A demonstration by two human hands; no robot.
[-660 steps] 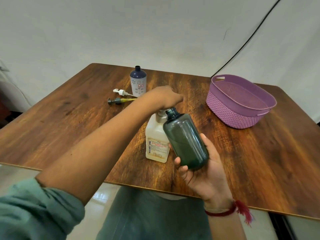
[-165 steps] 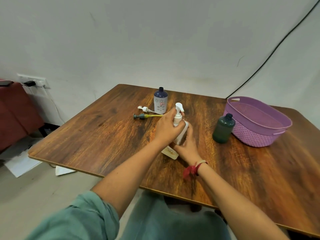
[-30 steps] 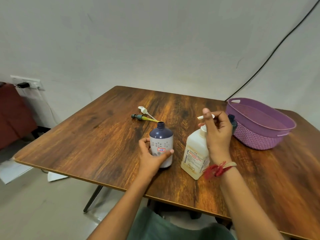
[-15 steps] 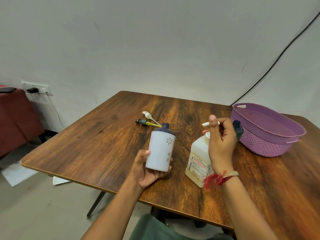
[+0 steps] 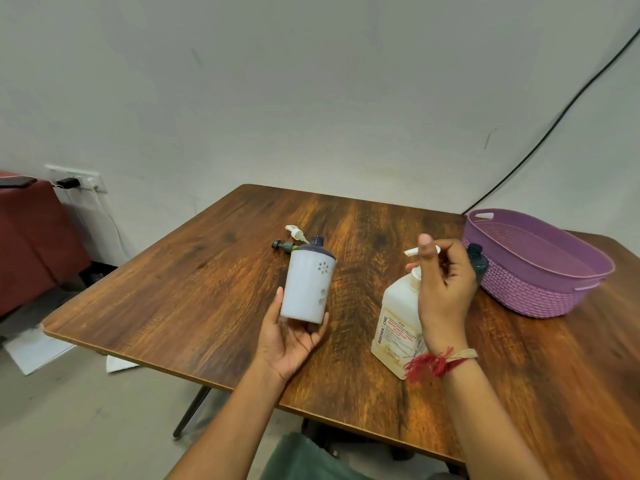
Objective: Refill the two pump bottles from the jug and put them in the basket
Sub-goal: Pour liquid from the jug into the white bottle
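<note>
**Q:** What are the hands doing?

**A:** The left hand (image 5: 291, 341) grips the pale bottle (image 5: 308, 285) from below, fingers wrapped round its base. The bottle is lifted off the table (image 5: 173, 299), tipped slightly, and its dark neck is open. The right hand (image 5: 443, 292) is curled round the dispenser pump (image 5: 412, 251) on top of the jug (image 5: 394, 327). The jug stands on the table directly under that hand, just right of the lifted bottle.

**Q:** How far along is the job?

**A:** Early to middle, at a guess. The basket (image 5: 540, 299), to the right of the right hand, looks empty. The green bottle (image 5: 479, 261) stands just behind the right hand, close against the basket's near wall. It is mostly hidden, so I cannot tell its fill level. The pale bottle is opaque, so its level is unknown too. It looks about to be brought to the jug's spout. After filling, both pump tops have to go back on and both bottles into the basket.

**Q:** What can you count?

**A:** Two pump bottles, one jug and one basket. Two loose pump tops lie on the table beyond the left hand: a white pump head (image 5: 294, 233) and a dark pump head (image 5: 282, 245) with a yellowish tube. The jug's own dispenser makes a third pump.
</note>
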